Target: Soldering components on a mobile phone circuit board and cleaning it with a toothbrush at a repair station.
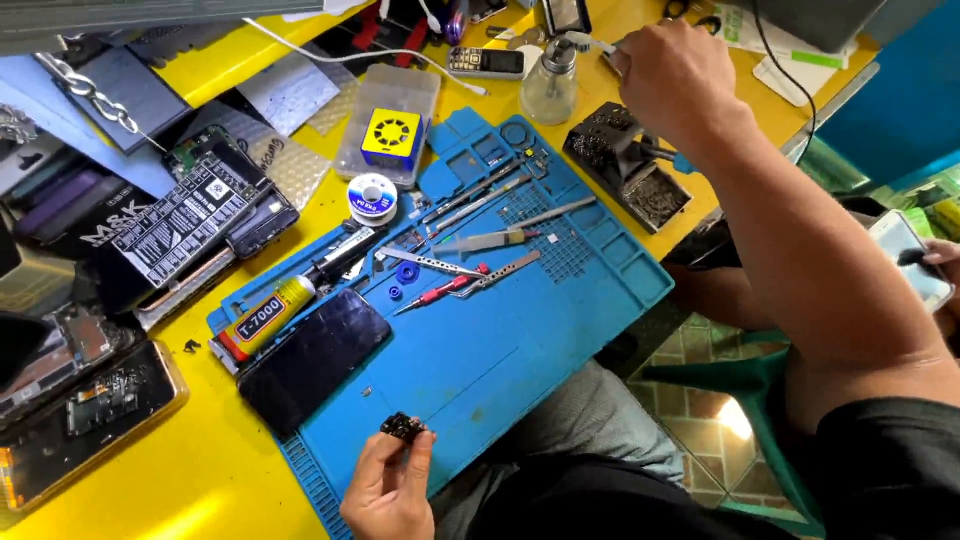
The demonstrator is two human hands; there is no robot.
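Observation:
My left hand (388,490) is at the near edge of the blue work mat (500,340) and pinches a small black electronic part (403,427) between thumb and fingers. My right hand (675,80) reaches to the far side of the yellow table, closed on a thin pale tool (590,41) held at the top of a clear glass pump bottle (549,85). A black soldering-iron stand (625,165) sits just below that hand. A dark phone screen (312,358) lies face up on the mat's left side.
Tweezers, a syringe and screwdrivers (480,250) lie across the mat. A glue tube (262,318), a solder spool (372,196) and a clear box with a yellow device (391,135) stand to the left. Opened phones (85,400) crowd the left edge. Another person's hand holds a phone (915,262) at right.

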